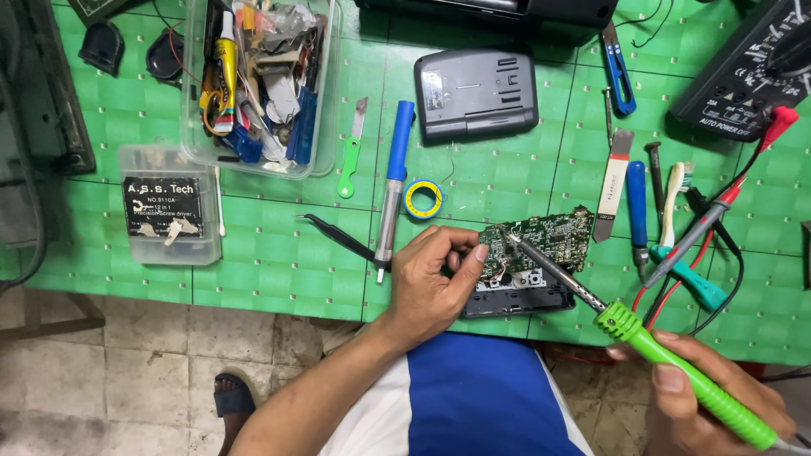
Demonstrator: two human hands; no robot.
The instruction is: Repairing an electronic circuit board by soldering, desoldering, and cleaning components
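Note:
My left hand (pixel 432 283) pinches the left edge of a green circuit board (pixel 549 241) that lies tilted on a black plastic housing (pixel 517 300) at the near edge of the table. My right hand (pixel 705 404) grips the bright green handle of a soldering iron (pixel 667 355). Its metal tip touches the upper left part of the board, close to my left thumb. Thin wires hang from the board's lower left corner.
On the green checked mat (pixel 279 253) lie black tweezers (pixel 338 235), a blue desoldering pump (pixel 393 181), a solder reel (pixel 422 199), a grey battery pack (pixel 476 91), several screwdrivers, a toothbrush (pixel 673 198), a multimeter (pixel 748 72) with probes, and clear boxes (pixel 258 84) of parts.

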